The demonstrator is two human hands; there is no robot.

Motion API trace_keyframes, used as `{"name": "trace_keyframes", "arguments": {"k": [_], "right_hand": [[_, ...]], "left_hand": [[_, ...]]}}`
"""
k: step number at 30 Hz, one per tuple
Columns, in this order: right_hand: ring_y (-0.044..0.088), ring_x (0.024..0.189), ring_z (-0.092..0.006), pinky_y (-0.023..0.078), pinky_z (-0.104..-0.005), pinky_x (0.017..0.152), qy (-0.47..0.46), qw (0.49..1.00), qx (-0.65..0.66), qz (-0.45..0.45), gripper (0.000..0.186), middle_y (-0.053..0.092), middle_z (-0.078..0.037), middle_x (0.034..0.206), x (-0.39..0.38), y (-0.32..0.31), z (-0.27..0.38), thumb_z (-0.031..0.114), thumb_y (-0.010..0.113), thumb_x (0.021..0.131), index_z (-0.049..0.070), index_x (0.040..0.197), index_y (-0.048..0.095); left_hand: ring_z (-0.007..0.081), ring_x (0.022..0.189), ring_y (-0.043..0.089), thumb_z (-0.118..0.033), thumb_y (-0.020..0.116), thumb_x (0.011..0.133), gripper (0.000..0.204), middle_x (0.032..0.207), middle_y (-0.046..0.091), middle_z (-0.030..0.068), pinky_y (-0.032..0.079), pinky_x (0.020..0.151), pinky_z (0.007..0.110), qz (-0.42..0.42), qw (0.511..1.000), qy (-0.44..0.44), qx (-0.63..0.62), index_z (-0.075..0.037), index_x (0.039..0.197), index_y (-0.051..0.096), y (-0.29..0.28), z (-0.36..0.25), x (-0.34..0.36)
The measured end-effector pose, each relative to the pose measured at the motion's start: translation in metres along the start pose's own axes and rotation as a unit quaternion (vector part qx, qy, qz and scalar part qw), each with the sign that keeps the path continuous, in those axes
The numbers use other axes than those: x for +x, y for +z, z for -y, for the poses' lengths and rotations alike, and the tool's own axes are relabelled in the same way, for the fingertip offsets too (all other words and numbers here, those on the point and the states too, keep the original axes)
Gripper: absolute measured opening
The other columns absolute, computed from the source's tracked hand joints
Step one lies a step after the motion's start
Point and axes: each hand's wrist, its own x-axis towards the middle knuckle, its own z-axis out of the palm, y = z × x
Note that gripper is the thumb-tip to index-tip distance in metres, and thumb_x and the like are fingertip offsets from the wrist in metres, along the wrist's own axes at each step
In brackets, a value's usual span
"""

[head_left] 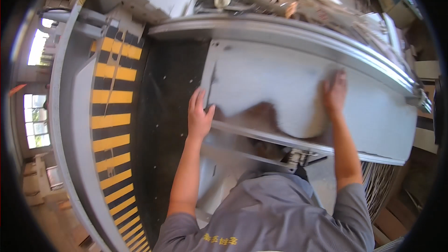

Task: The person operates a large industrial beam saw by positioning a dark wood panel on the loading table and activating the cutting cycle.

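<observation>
A large grey metal sheet lies flat on a machine bed in front of me. My left hand rests at the sheet's near left corner, fingers spread and thumb over its edge. My right hand lies flat on the sheet's surface toward the right, fingers together and pointing away from me. Neither hand grasps anything; both press on the sheet. My grey sleeves and shirt fill the lower middle of the view.
A black belt or mat runs left of the sheet, beside a yellow-and-black striped guard. A curved grey machine rail borders the sheet's far side. Scrap strips pile behind it. Stacked sheets stand at the lower right.
</observation>
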Motion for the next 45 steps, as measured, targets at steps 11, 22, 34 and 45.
{"name": "trace_keyframes", "arguments": {"k": [11,22,34,45], "right_hand": [[0.037,0.148,-0.0391,0.030,-0.0460,0.122,-0.053,0.998,-0.026,0.034,0.055,0.041,-0.021,0.160,0.005,0.004,-0.002,0.026,0.049,0.106,0.001,0.154,0.041],[0.031,0.153,-0.0377,0.024,-0.0492,0.125,-0.045,0.993,-0.077,0.079,0.058,0.036,-0.018,0.164,0.000,0.009,-0.018,0.034,0.039,0.109,0.004,0.159,0.036],[0.029,0.154,-0.0362,0.021,-0.0514,0.126,-0.055,0.992,-0.070,0.089,0.062,0.034,-0.015,0.166,-0.001,0.016,-0.022,0.043,0.037,0.110,0.009,0.161,0.035],[0.032,0.151,-0.0397,0.023,-0.0470,0.125,-0.070,0.994,-0.054,0.057,0.055,0.038,-0.020,0.163,0.001,0.014,-0.014,0.025,0.047,0.107,0.001,0.155,0.041]], "left_hand": [[0.0429,0.143,0.041,-0.034,0.057,0.104,0.060,0.156,0.041,0.0271,0.035,0.118,0.047,-0.158,0.955,-0.114,0.223,0.007,0.146,0.046,0.001,0.288,0.159],[0.0444,0.140,0.043,-0.041,0.040,0.106,0.059,0.159,0.043,0.0184,0.035,0.116,0.054,-0.046,0.901,-0.218,0.372,-0.004,0.152,0.046,-0.005,0.457,0.335],[0.0406,0.137,0.047,-0.039,0.042,0.104,0.055,0.148,0.055,0.0183,0.036,0.116,0.051,-0.135,0.943,-0.190,0.238,-0.007,0.148,0.051,-0.031,0.396,0.290],[0.0369,0.153,0.030,-0.034,0.048,0.106,0.061,0.163,0.036,0.0214,0.021,0.126,0.049,-0.111,0.942,-0.184,0.260,0.004,0.153,0.039,0.002,0.231,0.087]]}}
